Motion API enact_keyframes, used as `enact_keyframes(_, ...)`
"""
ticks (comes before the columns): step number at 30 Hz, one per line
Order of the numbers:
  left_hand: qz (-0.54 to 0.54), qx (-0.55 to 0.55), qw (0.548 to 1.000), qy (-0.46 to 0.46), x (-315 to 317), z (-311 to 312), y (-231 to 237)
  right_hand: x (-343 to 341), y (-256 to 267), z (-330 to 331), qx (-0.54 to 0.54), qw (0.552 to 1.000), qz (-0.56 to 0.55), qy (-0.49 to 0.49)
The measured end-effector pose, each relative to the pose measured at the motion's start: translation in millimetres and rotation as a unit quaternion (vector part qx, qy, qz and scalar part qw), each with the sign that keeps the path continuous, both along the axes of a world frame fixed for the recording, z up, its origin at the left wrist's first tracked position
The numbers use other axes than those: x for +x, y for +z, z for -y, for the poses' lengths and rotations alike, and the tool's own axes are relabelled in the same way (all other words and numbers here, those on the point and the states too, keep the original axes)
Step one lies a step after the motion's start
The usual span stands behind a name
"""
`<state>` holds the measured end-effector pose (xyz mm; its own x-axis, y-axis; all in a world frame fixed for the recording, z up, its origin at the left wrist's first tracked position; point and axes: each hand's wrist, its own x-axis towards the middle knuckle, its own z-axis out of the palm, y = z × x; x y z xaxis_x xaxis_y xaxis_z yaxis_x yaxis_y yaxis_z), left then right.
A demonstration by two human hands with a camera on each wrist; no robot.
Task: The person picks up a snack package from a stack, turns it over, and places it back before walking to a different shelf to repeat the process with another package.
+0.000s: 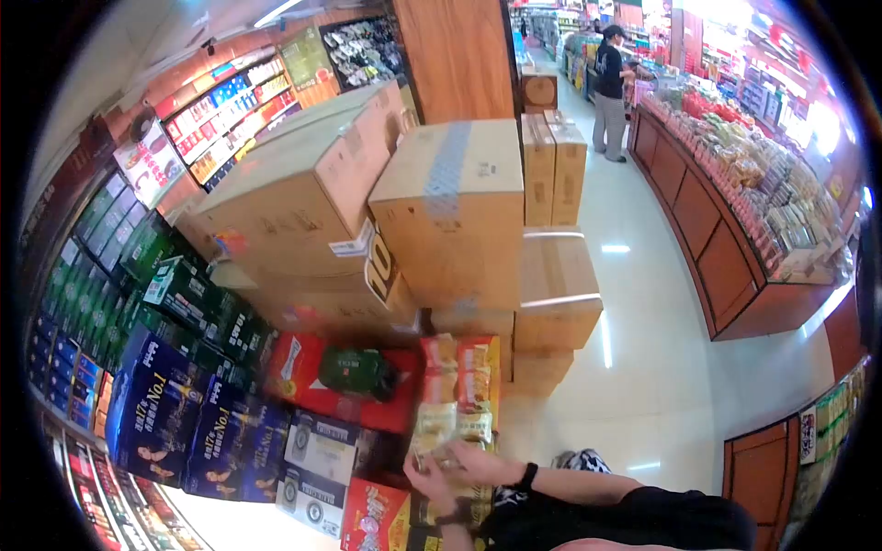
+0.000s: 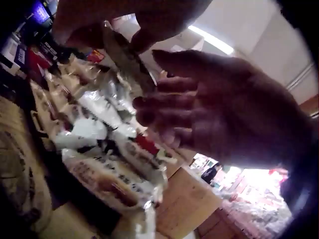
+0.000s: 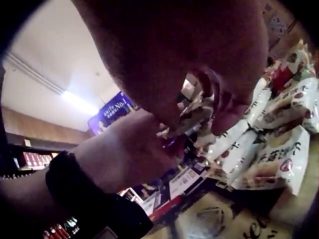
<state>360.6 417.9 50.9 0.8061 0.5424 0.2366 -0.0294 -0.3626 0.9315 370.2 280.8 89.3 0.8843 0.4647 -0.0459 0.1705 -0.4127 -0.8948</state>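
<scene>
In the left wrist view, a thin wrapped snack packet [image 2: 124, 57] is between my two hands. My left hand [image 1: 427, 482] pinches one end of it with fingers and thumb. My right hand [image 1: 478, 464] has its thumb and bent fingers around the other end, partly hidden by the hand in the right wrist view. Below lie rows of similar snack packets [image 3: 274, 159] in shiny white and beige wrappers, with pictures of food on them. In the head view these packets [image 1: 439, 422] lie along a stack, with red-and-orange packets [image 1: 473, 386] farther off.
Tall cardboard cartons [image 1: 450, 220] rise beyond the packets. Dark blue boxes [image 1: 156, 404] and green cases [image 1: 207, 308] stand at left. A green pack [image 1: 354, 372] sits on a red box. Aisle floor [image 1: 625, 367], a goods counter [image 1: 707, 248] and a standing person [image 1: 608, 92] are at right.
</scene>
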Motion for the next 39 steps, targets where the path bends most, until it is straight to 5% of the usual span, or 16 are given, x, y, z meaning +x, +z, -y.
enact_keyframes(3, 0.008, -0.187, 0.982, -0.027, -18.0, 5.9, 28.2, -2.0, -2.1, 6.8, 0.007, 0.994, 0.109, 0.024)
enact_keyframes(6, -0.057, -0.281, 0.958, -0.014, -35.1, 15.6, 54.7, -18.3, 33.0, 21.2, -0.029, 0.999, 0.019, 0.04)
enact_keyframes(9, -0.073, -0.273, 0.957, -0.068, -52.6, 24.6, 52.4, -47.0, 30.8, 34.6, 0.01, 0.998, 0.056, 0.02)
enact_keyframes(13, -0.086, -0.059, 0.99, -0.096, -61.7, 53.1, 62.4, -63.2, 54.8, 76.4, -0.006, 0.992, 0.123, -0.025)
enact_keyframes(14, -0.027, -0.167, 0.974, -0.153, -63.0, 63.3, 67.8, -69.7, 59.7, 86.9, 0.008, 0.996, 0.065, -0.055)
enact_keyframes(15, -0.027, -0.166, 0.973, -0.156, -65.7, 70.6, 68.6, -80.6, 73.7, 90.9, 0.025, 0.996, 0.0, -0.085)
enact_keyframes(19, -0.015, -0.225, 0.916, -0.331, -90.2, 105.0, 87.4, -117.4, 91.7, 137.3, -0.01, 0.986, 0.05, -0.16)
enact_keyframes(22, 0.007, -0.277, 0.834, -0.478, -110.5, 134.2, 91.7, -153.1, 99.5, 171.9, -0.014, 0.969, 0.097, -0.227)
enact_keyframes(26, -0.059, -0.336, 0.746, -0.572, -138.1, 173.0, 112.1, -210.1, 100.6, 212.3, -0.042, 0.944, 0.168, -0.282)
enact_keyframes(31, -0.048, -0.28, 0.716, -0.638, -171.9, 241.6, 102.7, -283.5, 120.1, 265.1, -0.061, 0.891, 0.276, -0.356)
enact_keyframes(33, 0.022, -0.308, 0.659, -0.686, -190.5, 274.3, 91.5, -320.4, 120.2, 283.6, -0.079, 0.875, 0.273, -0.392)
enact_keyframes(37, 0.05, -0.149, 0.663, -0.732, -238.3, 334.4, 132.7, -398.5, 122.7, 309.8, -0.07, 0.85, 0.251, -0.459)
enact_keyframes(39, -0.027, -0.163, 0.646, -0.746, -272.1, 360.1, 140.7, -433.1, 121.8, 318.0, -0.055, 0.835, 0.255, -0.484)
